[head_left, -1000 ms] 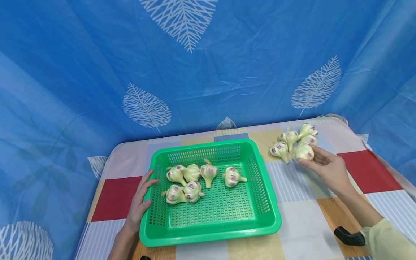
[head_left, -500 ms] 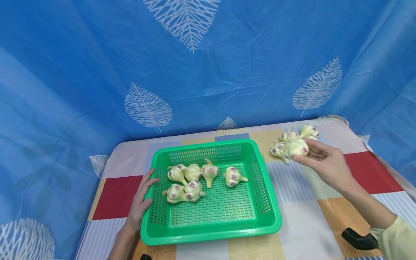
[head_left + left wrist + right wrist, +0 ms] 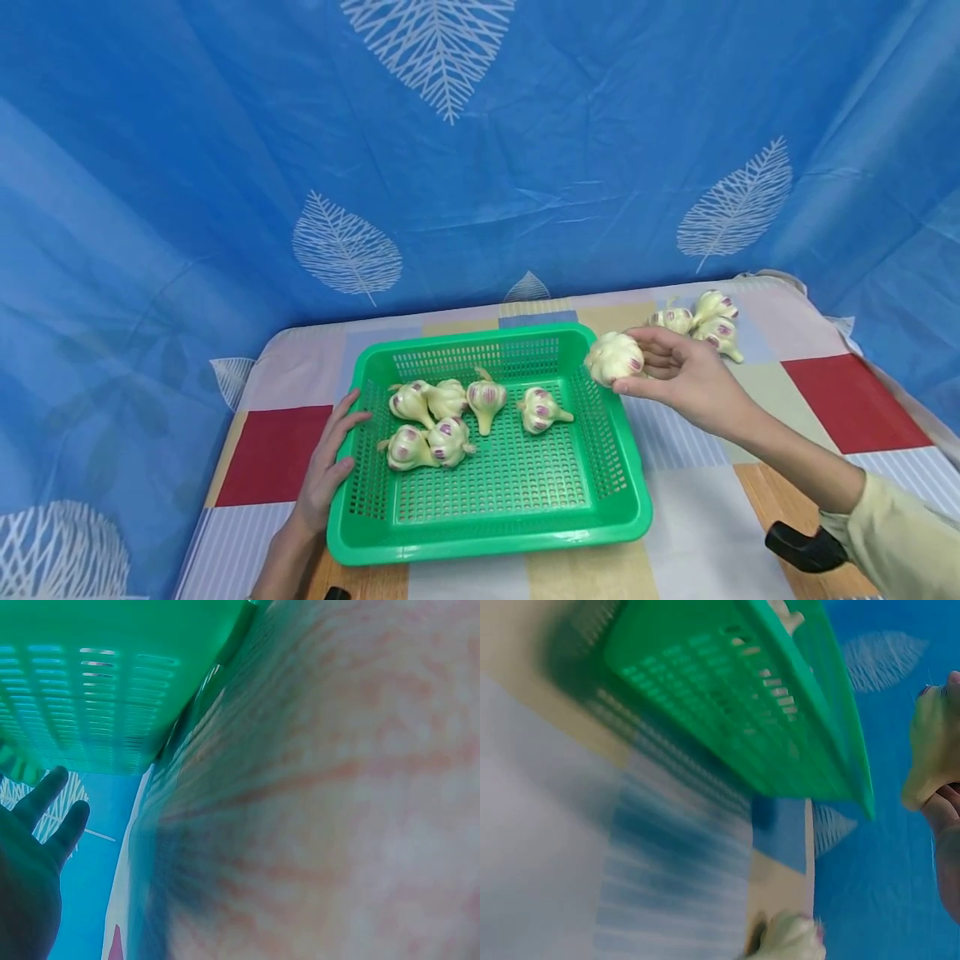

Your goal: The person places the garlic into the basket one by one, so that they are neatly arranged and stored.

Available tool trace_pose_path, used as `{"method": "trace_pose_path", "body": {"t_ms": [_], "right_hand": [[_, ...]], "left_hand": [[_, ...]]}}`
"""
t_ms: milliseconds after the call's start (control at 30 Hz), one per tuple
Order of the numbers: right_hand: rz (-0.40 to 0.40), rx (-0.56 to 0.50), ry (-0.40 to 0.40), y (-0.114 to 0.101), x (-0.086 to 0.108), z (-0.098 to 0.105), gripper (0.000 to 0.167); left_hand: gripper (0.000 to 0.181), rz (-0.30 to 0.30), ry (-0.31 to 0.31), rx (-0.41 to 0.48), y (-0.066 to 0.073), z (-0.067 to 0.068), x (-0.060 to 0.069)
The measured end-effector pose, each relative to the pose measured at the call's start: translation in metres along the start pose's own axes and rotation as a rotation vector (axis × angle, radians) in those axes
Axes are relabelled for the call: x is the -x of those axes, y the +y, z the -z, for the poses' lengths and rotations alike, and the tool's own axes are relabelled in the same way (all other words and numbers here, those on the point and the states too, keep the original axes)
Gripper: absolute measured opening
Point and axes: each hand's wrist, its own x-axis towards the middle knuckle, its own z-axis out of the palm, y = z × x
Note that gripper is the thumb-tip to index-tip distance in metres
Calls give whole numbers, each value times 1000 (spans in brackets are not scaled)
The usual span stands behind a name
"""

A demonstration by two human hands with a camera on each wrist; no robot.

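Note:
My right hand pinches a garlic bulb between thumb and fingers, above the right rim of the green basket. In the right wrist view the held garlic bulb shows at the right edge, level with the basket's upper side. My left hand rests against the basket's left side, its fingers fairly straight along the rim. Inside the basket lie several garlic bulbs, mostly in its left half, with one garlic bulb further right.
Behind my right hand, more garlic bulbs sit at the table's back right; the hand may hide another. A patchwork cloth covers the table. A blue curtain hangs behind it. A black strap piece is by the right wrist.
My right hand has lifted a garlic bulb from the back right group and carried it left to the basket's right rim. The left hand and the basket have stayed in place.

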Motion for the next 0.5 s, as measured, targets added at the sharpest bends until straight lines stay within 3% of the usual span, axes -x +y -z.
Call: {"method": "trace_pose_path", "body": {"t_ms": [500], "right_hand": [[9, -56, -234, -16, -19, -53, 69]], "left_hand": [[53, 10, -10, -1, 0, 0, 1]]}}
